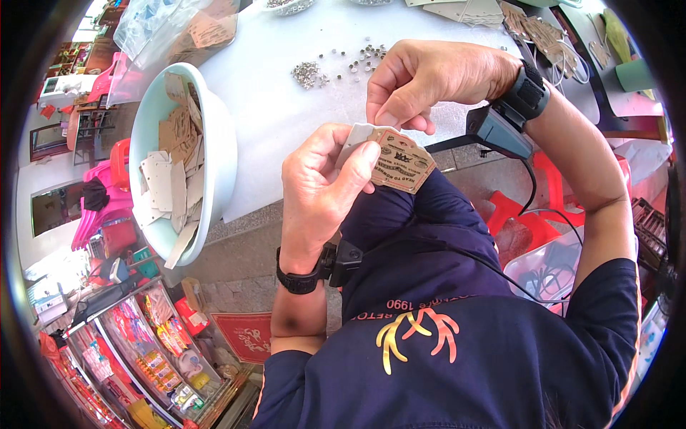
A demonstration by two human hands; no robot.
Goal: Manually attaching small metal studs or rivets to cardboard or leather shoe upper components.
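A printed brown cardboard card [406,163] with notched edges is held in my left hand [318,182], thumb on its face. A plain pale card edge [355,136] shows beside the thumb. Fingertips of my right hand [436,75] pinch together at the card's upper edge; whatever lies between them is hidden. Just beyond the hands, small shiny metal pieces [307,74] lie in a pile on the white table [264,136], with more scattered toward my right hand. Both wrists wear black straps with a device attached.
To the left, a pale green basin [221,136] holds many cardboard cards [179,136]. Clear plastic bags [153,32] lie behind it. More cards [464,11] and thin white cords [572,61] lie at the far right. Red plastic stools [525,222] stand right of my lap.
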